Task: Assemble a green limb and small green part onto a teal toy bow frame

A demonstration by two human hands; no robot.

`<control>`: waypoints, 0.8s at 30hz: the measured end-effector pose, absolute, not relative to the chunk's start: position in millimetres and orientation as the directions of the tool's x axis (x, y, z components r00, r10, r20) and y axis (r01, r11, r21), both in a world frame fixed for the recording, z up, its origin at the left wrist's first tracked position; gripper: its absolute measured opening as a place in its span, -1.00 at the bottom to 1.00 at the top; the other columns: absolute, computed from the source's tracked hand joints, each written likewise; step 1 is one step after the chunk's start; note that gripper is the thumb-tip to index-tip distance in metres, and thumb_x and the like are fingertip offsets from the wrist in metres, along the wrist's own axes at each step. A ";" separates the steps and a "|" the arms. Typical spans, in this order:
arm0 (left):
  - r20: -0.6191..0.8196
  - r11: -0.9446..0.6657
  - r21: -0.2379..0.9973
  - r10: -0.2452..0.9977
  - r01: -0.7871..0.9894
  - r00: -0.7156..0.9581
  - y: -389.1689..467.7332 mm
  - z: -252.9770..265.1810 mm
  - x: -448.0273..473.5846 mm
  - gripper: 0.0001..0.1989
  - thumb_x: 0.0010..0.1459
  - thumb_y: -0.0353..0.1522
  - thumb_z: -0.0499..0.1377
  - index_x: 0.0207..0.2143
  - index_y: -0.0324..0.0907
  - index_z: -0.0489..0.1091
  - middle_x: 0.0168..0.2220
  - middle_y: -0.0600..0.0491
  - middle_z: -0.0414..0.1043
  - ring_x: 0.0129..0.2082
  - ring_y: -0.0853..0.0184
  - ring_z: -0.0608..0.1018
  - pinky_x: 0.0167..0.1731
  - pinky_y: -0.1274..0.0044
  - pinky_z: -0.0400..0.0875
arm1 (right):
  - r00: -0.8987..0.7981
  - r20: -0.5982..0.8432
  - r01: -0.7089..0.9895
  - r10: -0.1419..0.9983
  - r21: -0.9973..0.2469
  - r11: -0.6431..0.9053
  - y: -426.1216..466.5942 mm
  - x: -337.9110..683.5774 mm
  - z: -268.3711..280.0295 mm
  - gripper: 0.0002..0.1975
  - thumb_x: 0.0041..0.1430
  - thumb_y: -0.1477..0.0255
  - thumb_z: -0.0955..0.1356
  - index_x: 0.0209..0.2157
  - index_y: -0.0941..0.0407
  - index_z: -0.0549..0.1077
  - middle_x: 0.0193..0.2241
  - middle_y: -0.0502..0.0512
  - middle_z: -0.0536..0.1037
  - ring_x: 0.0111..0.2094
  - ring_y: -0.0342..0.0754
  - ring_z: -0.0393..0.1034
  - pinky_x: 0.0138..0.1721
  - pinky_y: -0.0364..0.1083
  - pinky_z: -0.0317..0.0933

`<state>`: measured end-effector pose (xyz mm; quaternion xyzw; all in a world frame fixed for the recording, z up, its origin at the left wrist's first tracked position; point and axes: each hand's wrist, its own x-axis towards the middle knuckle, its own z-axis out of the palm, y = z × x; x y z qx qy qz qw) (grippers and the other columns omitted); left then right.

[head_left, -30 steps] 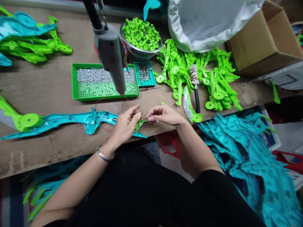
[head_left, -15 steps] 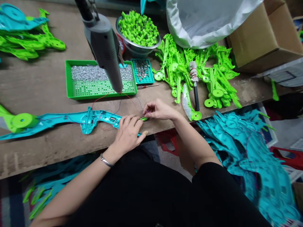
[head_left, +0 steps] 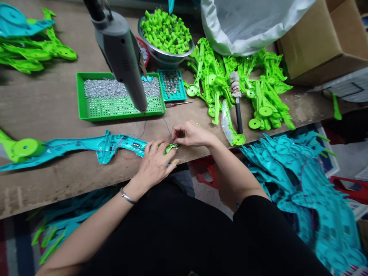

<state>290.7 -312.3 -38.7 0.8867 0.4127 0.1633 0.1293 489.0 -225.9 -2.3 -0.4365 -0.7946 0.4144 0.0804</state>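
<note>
Teal shell (head_left: 86, 147) lies long axis left-right; left hand (head_left: 156, 163) presses flat on its right end; right hand (head_left: 191, 134) pinches small green piece (head_left: 170, 147).

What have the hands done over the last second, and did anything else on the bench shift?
The left hand dropped from a pinch to press flat on the teal part. The right hand still pinches at the small green piece. The screw tray and hanging driver stayed put.
</note>
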 end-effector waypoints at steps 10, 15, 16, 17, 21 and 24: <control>0.179 -0.673 0.244 0.739 0.698 0.650 -311.0 -38.4 290.8 -0.53 0.30 -0.21 0.12 0.18 -0.23 0.37 0.05 -0.24 0.40 0.11 -0.01 0.38 0.21 0.11 0.22 | -0.599 -0.223 0.637 0.769 -0.715 0.289 -226.7 490.4 -7.4 -0.93 0.06 0.56 0.39 -0.37 0.16 0.54 -0.41 0.00 0.62 -0.37 -0.16 0.46 -0.29 -0.17 0.18; 0.096 -0.653 0.240 0.753 0.719 0.651 -311.0 -35.4 293.1 -0.50 0.30 -0.19 0.12 0.22 -0.23 0.33 0.08 -0.22 0.39 0.12 0.03 0.39 0.24 0.13 0.20 | -0.575 -0.229 0.597 0.785 -0.774 0.211 -227.7 492.8 -8.6 -0.85 0.01 0.63 0.34 -0.34 0.18 0.50 -0.40 0.02 0.64 -0.37 -0.14 0.51 -0.29 -0.17 0.26; 0.081 -0.649 0.238 0.755 0.723 0.651 -310.8 -34.6 293.7 -0.49 0.31 -0.18 0.12 0.23 -0.23 0.32 0.07 -0.22 0.39 0.12 0.03 0.39 0.24 0.13 0.20 | -0.571 -0.235 0.584 0.786 -0.789 0.189 -227.7 493.3 -8.8 -0.81 -0.01 0.65 0.32 -0.33 0.18 0.48 -0.41 0.02 0.64 -0.37 -0.14 0.52 -0.30 -0.18 0.27; 0.069 -0.645 0.237 0.757 0.727 0.650 -310.7 -33.8 294.2 -0.48 0.31 -0.18 0.11 0.24 -0.22 0.30 0.07 -0.22 0.39 0.12 0.03 0.39 0.24 0.14 0.20 | -0.570 -0.241 0.576 0.786 -0.799 0.172 -227.6 493.7 -8.9 -0.78 -0.03 0.67 0.30 -0.32 0.18 0.48 -0.41 0.02 0.64 -0.37 -0.14 0.53 -0.31 -0.18 0.28; 0.042 -0.632 0.241 0.765 0.737 0.642 -310.3 -31.6 296.1 -0.48 0.31 -0.22 0.12 0.26 -0.22 0.29 0.06 -0.22 0.38 0.11 0.05 0.40 0.26 0.14 0.18 | -0.557 -0.236 0.582 0.796 -0.795 0.171 -227.9 494.0 -10.8 -0.75 -0.08 0.69 0.27 -0.34 0.17 0.46 -0.43 0.00 0.63 -0.37 -0.14 0.54 -0.31 -0.18 0.28; 0.046 -0.633 0.235 0.765 0.738 0.642 -310.6 -31.7 296.5 -0.49 0.31 -0.24 0.12 0.25 -0.23 0.29 0.06 -0.22 0.38 0.12 0.04 0.38 0.28 0.11 0.15 | -0.540 -0.197 0.564 0.818 -0.806 0.178 -232.0 493.3 -12.7 -0.74 -0.08 0.70 0.27 -0.34 0.17 0.46 -0.44 -0.01 0.61 -0.39 -0.15 0.51 -0.31 -0.18 0.26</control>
